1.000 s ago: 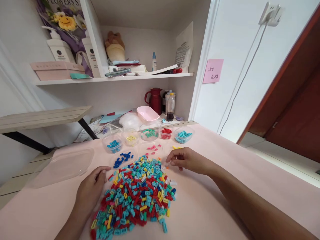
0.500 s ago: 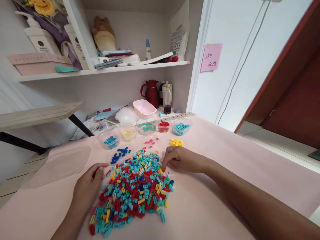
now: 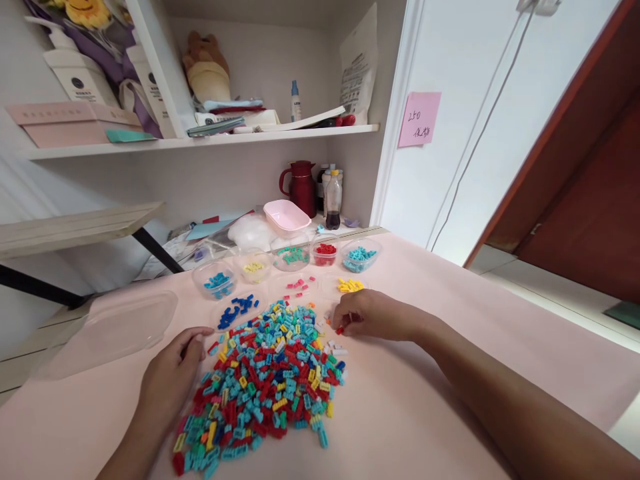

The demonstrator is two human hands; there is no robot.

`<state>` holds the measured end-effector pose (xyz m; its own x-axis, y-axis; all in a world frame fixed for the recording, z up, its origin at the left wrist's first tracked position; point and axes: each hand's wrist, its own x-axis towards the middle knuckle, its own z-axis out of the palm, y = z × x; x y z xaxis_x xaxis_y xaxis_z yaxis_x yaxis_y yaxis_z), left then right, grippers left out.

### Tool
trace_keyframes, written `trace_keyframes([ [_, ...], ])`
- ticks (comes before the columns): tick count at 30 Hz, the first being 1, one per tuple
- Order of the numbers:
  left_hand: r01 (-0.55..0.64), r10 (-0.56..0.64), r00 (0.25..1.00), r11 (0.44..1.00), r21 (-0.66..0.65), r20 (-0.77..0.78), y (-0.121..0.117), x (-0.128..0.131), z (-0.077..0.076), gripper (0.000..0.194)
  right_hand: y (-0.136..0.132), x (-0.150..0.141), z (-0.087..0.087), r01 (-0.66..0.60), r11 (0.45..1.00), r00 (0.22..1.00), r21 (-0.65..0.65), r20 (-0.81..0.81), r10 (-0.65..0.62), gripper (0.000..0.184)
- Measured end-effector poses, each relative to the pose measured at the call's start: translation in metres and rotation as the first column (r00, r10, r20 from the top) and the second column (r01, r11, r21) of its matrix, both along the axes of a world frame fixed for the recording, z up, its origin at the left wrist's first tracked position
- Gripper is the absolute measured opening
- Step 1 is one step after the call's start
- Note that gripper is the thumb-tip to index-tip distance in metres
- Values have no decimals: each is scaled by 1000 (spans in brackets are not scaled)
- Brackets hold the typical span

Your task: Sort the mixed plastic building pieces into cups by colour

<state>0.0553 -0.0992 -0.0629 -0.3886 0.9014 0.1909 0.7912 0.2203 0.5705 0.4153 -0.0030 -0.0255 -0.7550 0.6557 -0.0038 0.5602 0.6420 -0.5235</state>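
A mixed pile of small toy building bricks [image 3: 270, 373] in red, teal, yellow, blue and green covers the middle of the pink table cover. My right hand [image 3: 367, 313] is past the pile's upper right edge, its fingertips pinched on a small red building brick [image 3: 340, 331] close to the surface. A few white bricks [image 3: 339, 350] lie just below it. My left hand [image 3: 175, 360] rests at the pile's left side, index finger stretched out and the other fingers loosely curled, with nothing visible in it.
Behind the pile, clear tubs hold sorted bricks: red [image 3: 325, 250], teal [image 3: 361, 257], green [image 3: 292, 254], pale yellow [image 3: 253, 268] and blue [image 3: 218, 283]. Nearer are yellow [image 3: 350, 285], pink [image 3: 299, 287] and dark blue bricks [image 3: 237, 311]. A clear lid [image 3: 117, 333] lies left.
My right hand has moved off the pile's edge, slightly right, and a red brick now shows at its fingertips. My left hand stays in place. The view has shifted slightly.
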Motion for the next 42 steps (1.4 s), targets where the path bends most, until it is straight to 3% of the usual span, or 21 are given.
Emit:
trace_keyframes([
  [13, -15, 15, 1000, 1000, 5, -15, -1, 3, 3, 37, -10, -10, 0, 28, 983, 997, 184, 71, -42, 20],
  [20, -17, 18, 1000, 1000, -12, 9, -2, 7, 6, 36, -2, -8, -2, 65, 997, 998, 49, 19, -66, 15],
  [28, -36, 36, 999, 999, -3, 26, -3, 4, 7, 36, -3, -12, -6, 108, 992, 994, 70, 27, -110, 14],
  [32, -32, 32, 998, 999, 6, 55, -3, 4, 6, 36, 0, -7, -3, 93, 989, 989, -119, -102, -105, 12],
  [35, -9, 8, 998, 1000, 18, 58, -2, 4, 6, 35, 11, -5, 7, 142, 971, 962, -192, -204, -181, 12],
  [38, -2, 0, 998, 1000, 27, 69, -3, 3, 6, 36, 35, -9, 25, 260, 960, 917, -107, -284, -281, 9],
  [42, -22, 20, 995, 999, 22, 96, -4, 2, 5, 34, 79, -22, 47, 509, 860, 774, 30, -452, -443, 9],
])
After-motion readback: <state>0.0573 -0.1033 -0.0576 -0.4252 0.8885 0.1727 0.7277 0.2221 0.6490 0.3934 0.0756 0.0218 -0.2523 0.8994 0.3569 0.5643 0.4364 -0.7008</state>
